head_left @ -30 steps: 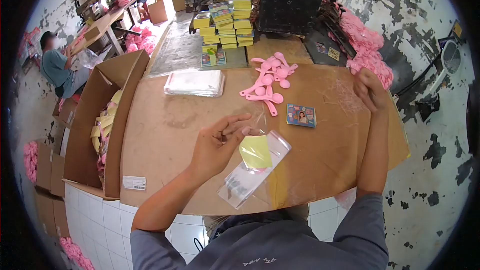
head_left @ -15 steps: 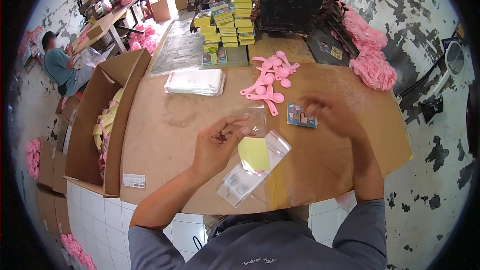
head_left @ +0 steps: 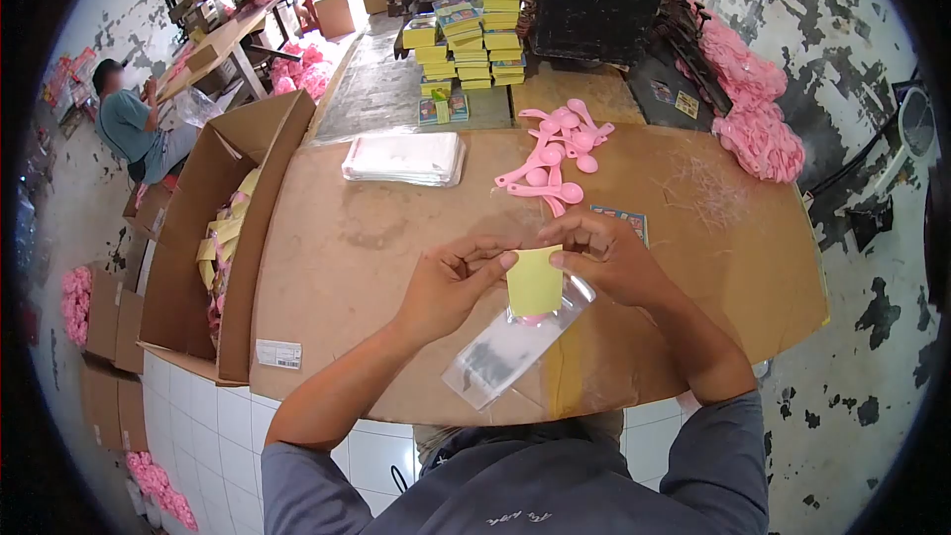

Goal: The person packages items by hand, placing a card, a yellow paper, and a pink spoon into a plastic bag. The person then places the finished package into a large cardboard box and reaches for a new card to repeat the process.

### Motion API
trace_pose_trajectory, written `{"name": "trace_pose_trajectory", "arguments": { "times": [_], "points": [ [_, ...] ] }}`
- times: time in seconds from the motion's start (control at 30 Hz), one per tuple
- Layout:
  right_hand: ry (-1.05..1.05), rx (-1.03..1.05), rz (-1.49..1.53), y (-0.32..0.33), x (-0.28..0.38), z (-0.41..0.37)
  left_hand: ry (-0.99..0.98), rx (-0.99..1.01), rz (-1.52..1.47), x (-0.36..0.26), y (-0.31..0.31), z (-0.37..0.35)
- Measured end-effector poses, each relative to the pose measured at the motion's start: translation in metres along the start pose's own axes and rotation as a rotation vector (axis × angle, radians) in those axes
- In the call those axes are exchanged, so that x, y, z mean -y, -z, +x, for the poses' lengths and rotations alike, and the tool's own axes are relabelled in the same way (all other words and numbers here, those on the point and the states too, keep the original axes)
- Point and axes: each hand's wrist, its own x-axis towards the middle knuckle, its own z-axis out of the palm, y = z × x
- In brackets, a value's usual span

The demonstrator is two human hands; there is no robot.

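Observation:
Between my two hands a pale yellow card (head_left: pixel 535 284) stands out over the table, with a bit of pink at its lower edge. My left hand (head_left: pixel 448 289) pinches its upper left corner between thumb and fingers. At the upper right corner, my right hand (head_left: pixel 616 266) closes on it in the same way. Beneath the card lie clear plastic bags (head_left: pixel 507 362), slanted across the cardboard. Printed blue cards (head_left: pixel 634 223) lie just behind my right hand, partly covered by it. Farther back is a loose pile of pink scoops (head_left: pixel 557 154).
A stack of clear bags (head_left: pixel 404 160) lies at the back left of the cardboard-covered table (head_left: pixel 327 287). An open carton (head_left: pixel 238 267) with yellow and pink pieces stands along the left edge. Stacked card bundles (head_left: pixel 475 45) rise behind. Another person (head_left: pixel 134 124) sits far left.
My right hand has moved left from the blue cards to the yellow card's upper corner. My left hand and the card have shifted slightly right. The view has turned a little.

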Motion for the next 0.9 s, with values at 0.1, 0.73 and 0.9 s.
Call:
{"name": "trace_pose_trajectory", "arguments": {
  "times": [0.1,0.73,0.9],
  "points": [
    [-0.007,-0.092,-0.018,-0.003,0.001,0.000,0.017,-0.022,0.044,0.003,-0.001,0.000],
    [0.089,-0.045,0.065,0.009,-0.013,-0.004,-0.062,0.061,0.134,0.017,0.012,0.005],
    [0.154,0.000,-0.090,0.016,-0.024,-0.001,-0.071,0.036,0.208,0.021,0.013,0.005]
  ]
}}
